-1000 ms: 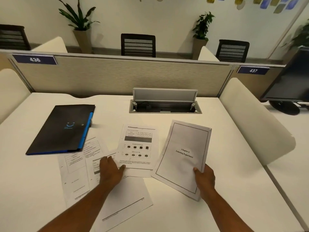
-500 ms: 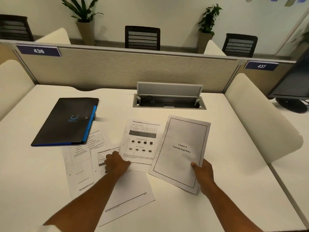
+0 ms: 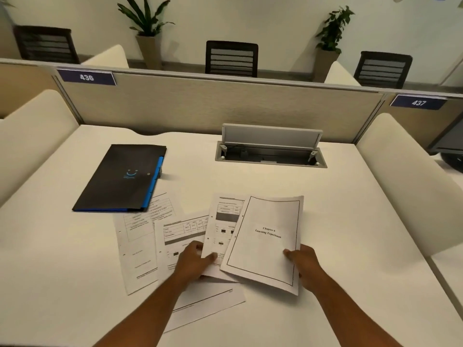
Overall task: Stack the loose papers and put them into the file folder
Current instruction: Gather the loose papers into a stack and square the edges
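Several printed sheets lie fanned on the white desk point(image 3: 350, 221). My right hand point(image 3: 304, 262) pinches the lower right edge of the "Chapter 6" title page point(image 3: 265, 246), which now overlaps a table sheet point(image 3: 221, 221). My left hand point(image 3: 194, 261) grips that table sheet at its lower left corner, thumb on top. Under them lie another table sheet point(image 3: 180, 234), a form sheet point(image 3: 136, 244) at the left and a mostly blank sheet point(image 3: 208, 301) nearest me. A black file folder point(image 3: 122, 179) with a blue edge lies closed at the back left.
An open cable box point(image 3: 270, 156) is set into the desk behind the papers. White rounded side dividers point(image 3: 400, 176) flank the desk, and a beige partition point(image 3: 213, 106) closes the back. A monitor base point(image 3: 453, 159) stands on the neighbouring desk at right.
My right hand has slid the title page left, over the table sheet. My left hand has shifted right from pressing the lower sheets and taken hold of the table sheet's corner.
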The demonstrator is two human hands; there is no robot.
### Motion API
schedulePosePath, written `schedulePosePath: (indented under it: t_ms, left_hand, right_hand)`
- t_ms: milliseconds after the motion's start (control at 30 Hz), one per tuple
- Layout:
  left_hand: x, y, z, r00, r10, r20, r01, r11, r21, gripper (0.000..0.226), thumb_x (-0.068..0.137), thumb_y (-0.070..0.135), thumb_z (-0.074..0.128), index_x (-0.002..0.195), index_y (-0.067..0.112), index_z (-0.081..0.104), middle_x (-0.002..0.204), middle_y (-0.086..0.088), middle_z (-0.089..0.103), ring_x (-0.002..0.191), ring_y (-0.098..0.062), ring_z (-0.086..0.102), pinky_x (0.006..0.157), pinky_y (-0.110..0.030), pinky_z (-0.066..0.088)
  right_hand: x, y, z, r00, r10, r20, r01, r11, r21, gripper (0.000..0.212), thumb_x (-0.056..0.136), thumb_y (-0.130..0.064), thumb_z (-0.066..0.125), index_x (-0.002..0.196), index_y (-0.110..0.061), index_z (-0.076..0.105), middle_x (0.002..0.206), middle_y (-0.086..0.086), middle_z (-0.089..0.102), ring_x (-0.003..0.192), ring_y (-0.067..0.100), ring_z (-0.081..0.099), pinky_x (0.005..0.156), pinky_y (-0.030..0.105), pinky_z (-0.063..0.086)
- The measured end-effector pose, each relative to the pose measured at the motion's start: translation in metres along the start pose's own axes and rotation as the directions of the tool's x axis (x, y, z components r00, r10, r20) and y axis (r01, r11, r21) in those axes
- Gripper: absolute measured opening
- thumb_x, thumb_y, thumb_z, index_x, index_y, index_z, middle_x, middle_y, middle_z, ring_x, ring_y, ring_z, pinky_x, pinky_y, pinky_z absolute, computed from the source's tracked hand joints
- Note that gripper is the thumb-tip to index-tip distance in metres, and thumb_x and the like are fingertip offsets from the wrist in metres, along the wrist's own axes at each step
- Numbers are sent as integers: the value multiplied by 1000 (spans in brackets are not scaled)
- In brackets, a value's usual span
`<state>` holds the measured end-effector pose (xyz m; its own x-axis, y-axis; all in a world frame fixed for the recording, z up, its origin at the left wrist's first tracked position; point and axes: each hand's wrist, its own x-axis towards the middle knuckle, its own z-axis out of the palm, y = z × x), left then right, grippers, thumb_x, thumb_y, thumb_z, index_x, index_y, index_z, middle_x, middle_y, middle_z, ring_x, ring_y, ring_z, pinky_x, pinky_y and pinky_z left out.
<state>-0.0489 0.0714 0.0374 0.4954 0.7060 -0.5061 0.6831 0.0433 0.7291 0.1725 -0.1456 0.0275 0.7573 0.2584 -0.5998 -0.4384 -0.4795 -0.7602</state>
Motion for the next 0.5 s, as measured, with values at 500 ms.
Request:
schedulePosePath:
  t_ms: [500]
  left_hand:
    - [4, 4, -5, 997, 48, -63, -57, 986, -155, 48, 89, 33, 66, 132, 17, 52, 127, -1, 61, 118, -26, 57, 101, -41, 46]
  right_hand:
    - [-5, -4, 46, 983, -91, 159, 116, 980, -160, 16, 89, -7, 67, 104, -10, 73, 98, 10, 77, 92, 29, 73, 83, 39, 58]
